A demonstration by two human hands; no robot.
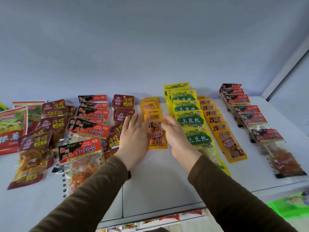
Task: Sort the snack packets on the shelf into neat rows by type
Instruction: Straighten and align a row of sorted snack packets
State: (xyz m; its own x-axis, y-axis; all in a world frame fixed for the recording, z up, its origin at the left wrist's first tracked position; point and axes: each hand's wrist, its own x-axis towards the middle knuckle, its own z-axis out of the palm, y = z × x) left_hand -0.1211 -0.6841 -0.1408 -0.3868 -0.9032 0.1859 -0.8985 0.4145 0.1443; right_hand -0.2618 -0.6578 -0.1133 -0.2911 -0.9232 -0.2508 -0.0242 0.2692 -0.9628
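White shelf (158,181) with a pale back wall fills the view, and snack packets lie on it in groups. On the left side is a loose heap (66,131) of dark red packets and black-and-red packets, overlapping without order; at the far left edge lie red-and-green packets (11,128). To the right of the middle stand four lines going from back to front: a short orange row (153,114), a yellow-green row (189,118), a second orange row (220,131) just beside it, and, well apart near the right side, a black-and-red row (254,121).

Two arms in brown sleeves (234,195) reach in from below. The left hand (135,134) lies flat with straight fingers, palm down, touching the left edge of the front orange packet (158,136). The right hand (175,133) is released too, fingers straight, its edge against the right side of the same packet and partly over the yellow-green row. This packet sits between both hands, at the front end of the short orange row. Neither hand grasps anything.
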